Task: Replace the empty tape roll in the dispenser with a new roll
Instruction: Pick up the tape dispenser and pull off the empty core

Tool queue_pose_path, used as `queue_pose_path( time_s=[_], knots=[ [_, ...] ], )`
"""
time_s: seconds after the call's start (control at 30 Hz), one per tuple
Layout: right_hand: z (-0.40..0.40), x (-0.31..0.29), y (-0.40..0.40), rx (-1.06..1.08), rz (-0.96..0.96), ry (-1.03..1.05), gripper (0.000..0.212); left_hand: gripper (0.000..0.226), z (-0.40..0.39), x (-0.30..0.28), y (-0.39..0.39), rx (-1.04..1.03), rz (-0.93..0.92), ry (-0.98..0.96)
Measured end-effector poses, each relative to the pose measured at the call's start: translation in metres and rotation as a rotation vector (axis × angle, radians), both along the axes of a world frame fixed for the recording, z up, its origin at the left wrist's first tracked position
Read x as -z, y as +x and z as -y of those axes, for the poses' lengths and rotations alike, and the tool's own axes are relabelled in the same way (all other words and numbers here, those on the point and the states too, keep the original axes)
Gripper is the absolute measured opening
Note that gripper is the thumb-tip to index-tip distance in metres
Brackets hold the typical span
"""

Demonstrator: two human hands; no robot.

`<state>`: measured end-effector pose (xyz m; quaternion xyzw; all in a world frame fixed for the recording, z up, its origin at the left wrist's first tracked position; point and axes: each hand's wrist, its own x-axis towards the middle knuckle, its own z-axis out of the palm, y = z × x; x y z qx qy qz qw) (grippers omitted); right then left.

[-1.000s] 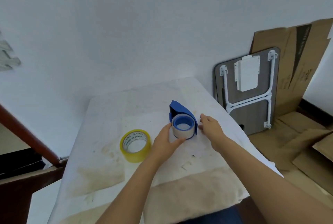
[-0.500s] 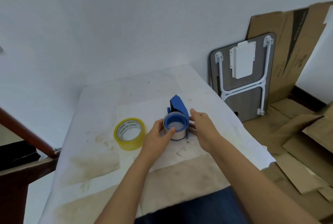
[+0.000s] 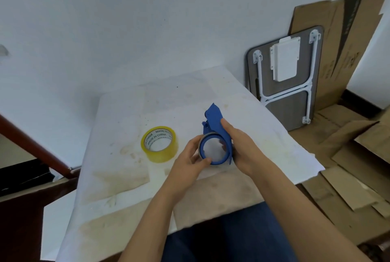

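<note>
Stained white paper-covered worktop (image 3: 130, 177), near edge toward the person. Change since a second ago: blue plastic tape dispenser (image 3: 216, 133), then resting on the worktop, now lifted. Right hand (image 3: 239, 148) clamped on its body; left hand (image 3: 193, 159) pinching the spent grey core (image 3: 201, 145), likely extraction next. Beyond, yellow-tinted new tape roll (image 3: 160, 145) untouched; core reads "MADE IN CHINA".
</note>
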<state>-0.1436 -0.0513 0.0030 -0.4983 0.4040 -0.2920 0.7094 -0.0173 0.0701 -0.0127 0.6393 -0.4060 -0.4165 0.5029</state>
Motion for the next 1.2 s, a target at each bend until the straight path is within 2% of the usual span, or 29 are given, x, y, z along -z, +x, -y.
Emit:
queue_pose_path(
  time_s=[0.17,0.27,0.4,0.57,0.63,0.73,0.83,0.93,1.0,1.2],
  knots=[
    [-0.008,-0.010,-0.007,-0.062,0.096,-0.001,0.035,0.059,-0.003,-0.007,-0.004,-0.011,0.029,-0.026],
    [-0.009,-0.015,-0.013,-0.061,0.099,0.010,0.034,0.076,-0.004,-0.014,-0.007,-0.012,0.058,-0.020],
    [-0.013,-0.019,-0.019,-0.027,0.092,0.014,0.036,0.098,-0.005,-0.021,-0.013,0.064,0.362,-0.072],
    [-0.013,-0.020,-0.022,0.031,0.100,0.016,0.026,0.103,-0.006,-0.033,-0.013,0.203,0.600,-0.064],
    [-0.012,-0.022,-0.022,0.070,0.129,0.033,0.023,0.105,-0.005,-0.034,-0.015,0.187,0.656,-0.063],
    [-0.012,-0.025,-0.019,0.084,0.163,0.023,0.024,0.102,-0.001,-0.034,-0.022,0.040,0.669,-0.116],
    [-0.012,-0.024,-0.018,0.057,0.151,-0.006,0.028,0.094,0.002,-0.033,-0.025,0.005,0.650,-0.158],
    [-0.014,-0.021,-0.018,0.000,0.114,0.005,0.064,0.089,0.002,-0.033,-0.024,0.042,0.624,-0.187],
    [-0.016,-0.020,-0.019,-0.013,0.127,0.024,0.074,0.089,0.001,-0.033,-0.022,0.070,0.623,-0.199],
    [-0.018,-0.022,-0.024,-0.089,0.010,-0.079,0.065,0.093,-0.007,-0.033,-0.006,0.124,0.620,-0.169]
  ],
)
